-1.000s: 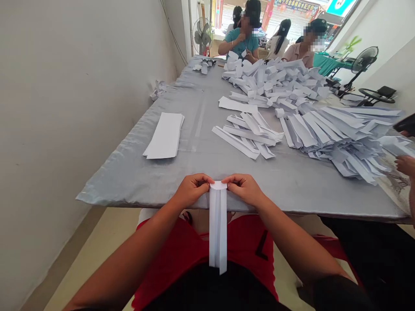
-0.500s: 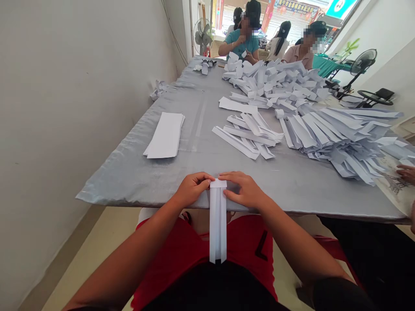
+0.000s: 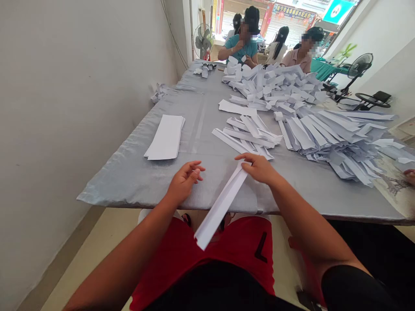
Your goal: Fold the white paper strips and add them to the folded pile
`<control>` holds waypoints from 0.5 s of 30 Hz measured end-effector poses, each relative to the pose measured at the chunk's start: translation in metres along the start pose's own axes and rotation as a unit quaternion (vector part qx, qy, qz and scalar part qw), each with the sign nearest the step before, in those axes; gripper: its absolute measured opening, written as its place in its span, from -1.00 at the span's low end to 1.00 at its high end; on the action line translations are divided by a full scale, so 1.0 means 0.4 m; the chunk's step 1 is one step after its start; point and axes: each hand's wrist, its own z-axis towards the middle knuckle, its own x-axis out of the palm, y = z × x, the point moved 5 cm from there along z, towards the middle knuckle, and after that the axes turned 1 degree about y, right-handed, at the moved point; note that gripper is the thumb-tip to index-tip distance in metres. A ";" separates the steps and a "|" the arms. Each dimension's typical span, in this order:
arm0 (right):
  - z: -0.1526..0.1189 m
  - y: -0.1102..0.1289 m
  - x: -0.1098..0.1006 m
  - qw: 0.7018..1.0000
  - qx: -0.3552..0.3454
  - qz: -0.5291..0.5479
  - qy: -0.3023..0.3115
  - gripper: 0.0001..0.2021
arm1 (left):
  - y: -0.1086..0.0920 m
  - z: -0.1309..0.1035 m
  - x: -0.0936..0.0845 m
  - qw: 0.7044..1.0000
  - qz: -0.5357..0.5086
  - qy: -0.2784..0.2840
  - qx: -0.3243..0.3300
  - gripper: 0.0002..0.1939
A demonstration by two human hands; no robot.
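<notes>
My right hand [image 3: 257, 167] grips the upper end of a long folded white paper strip [image 3: 222, 205], which slants down to the left past the table's front edge, over my lap. To the left, my left hand [image 3: 185, 181] is off the strip, fingers apart and holding nothing, above the grey cloth. A stack of flat white sheets [image 3: 164, 137] lies beyond my left hand. Several folded strips [image 3: 248, 131] lie in a loose pile just beyond my right hand.
The grey-covered table [image 3: 129, 172] carries a big heap of folded papers [image 3: 275, 84] at the back and a fanned pile [image 3: 337, 138] at right. A wall stands at left. People sit at the far end; another person's hand [image 3: 410, 175] shows at the right edge.
My left hand has let go of the strip and moved slightly left and away from me. My right hand has carried the strip forward and right, turning it from straight to slanted.
</notes>
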 end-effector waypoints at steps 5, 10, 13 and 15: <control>0.058 -0.090 -0.133 0.958 0.169 0.163 -0.164 -0.79 | -0.034 0.002 -0.094 0.993 0.021 -0.109 0.025 -0.57; 0.062 -0.128 -0.177 0.901 0.199 0.217 -0.319 -0.72 | -0.062 -0.014 -0.120 0.991 0.044 -0.125 0.035 -0.60; 0.048 -0.136 -0.130 0.921 0.194 0.180 -0.286 -0.57 | -0.066 -0.025 -0.113 0.991 0.061 -0.112 0.035 -0.59; 0.030 -0.132 -0.088 0.947 0.170 0.112 -0.247 -0.47 | -0.066 -0.032 -0.110 0.991 0.079 -0.102 0.035 -0.58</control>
